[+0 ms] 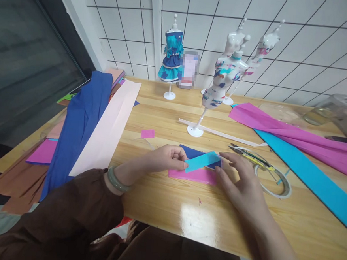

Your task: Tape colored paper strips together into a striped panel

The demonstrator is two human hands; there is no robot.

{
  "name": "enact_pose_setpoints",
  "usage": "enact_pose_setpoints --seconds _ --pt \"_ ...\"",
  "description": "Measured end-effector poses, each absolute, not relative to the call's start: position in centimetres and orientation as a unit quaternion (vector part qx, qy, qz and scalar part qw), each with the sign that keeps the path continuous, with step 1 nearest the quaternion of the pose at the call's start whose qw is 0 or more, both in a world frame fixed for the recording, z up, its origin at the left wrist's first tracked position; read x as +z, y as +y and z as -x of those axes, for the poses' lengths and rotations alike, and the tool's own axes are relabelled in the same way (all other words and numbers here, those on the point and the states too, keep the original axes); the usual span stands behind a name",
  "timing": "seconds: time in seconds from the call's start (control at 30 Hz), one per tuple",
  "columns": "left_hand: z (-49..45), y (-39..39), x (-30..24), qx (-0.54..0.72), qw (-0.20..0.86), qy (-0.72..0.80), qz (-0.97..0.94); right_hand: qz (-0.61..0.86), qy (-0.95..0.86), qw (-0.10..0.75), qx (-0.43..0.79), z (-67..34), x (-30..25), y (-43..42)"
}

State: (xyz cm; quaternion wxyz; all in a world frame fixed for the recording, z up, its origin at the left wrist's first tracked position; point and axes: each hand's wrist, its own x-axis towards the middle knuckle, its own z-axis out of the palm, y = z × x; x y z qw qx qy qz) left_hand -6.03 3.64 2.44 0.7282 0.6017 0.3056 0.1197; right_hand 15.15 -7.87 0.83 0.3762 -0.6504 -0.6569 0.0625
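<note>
My left hand (165, 159), with a bangle at its wrist, pinches the left end of a short light blue strip (202, 162) between thumb and fingers. The strip looks like crepe paper or thin cloth and slants up to the right. Behind and below it lie a dark blue piece (191, 150) and a pink piece (192, 176) on the table. My right hand (242, 182) is at the strip's right end, thumb and fingers apart around the blue piece's end. Whether a fingertip touches the strip is hard to tell.
Scissors (251, 157) and a tape roll (285, 187) lie to the right, near long pink (280, 129) and light blue (306, 179) sheets. A mannequin (224, 76) and a dressed one (172, 56) stand behind. Blue (82, 119) and pale pink (110, 125) sheets lie left.
</note>
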Motion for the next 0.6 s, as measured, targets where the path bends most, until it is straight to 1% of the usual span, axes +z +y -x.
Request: enact_pose_setpoints --seconds 0.03,0.1,0.23,0.33,0.47,0.6 --pt "6.1 3.5 2.4 0.117 0.713 0.289 -0.628 0.62 -0.692 0.367 0.048 -15.0 0.9 -7.8" --pt "6.2 3.3 2.4 0.111 0.683 0.261 -0.673 0.577 -0.738 0.345 0.056 -14.5 1.1 -7.7" --pt "6.7 2.9 3.1 0.108 0.578 0.211 -0.781 0.56 -0.763 0.304 0.113 -13.6 1.4 -7.9" --pt "7.0 2.8 4.0 0.092 0.509 0.153 -0.842 0.543 -0.777 0.296 0.118 -13.6 1.4 -7.9" --pt "7.4 2.9 4.8 0.083 0.502 0.092 -0.856 0.521 -0.787 0.302 0.136 -13.5 1.6 -7.9" --pt "7.9 3.3 5.4 0.051 0.531 0.066 -0.844 0.5 -0.777 0.322 0.205 -13.0 2.2 -8.1"
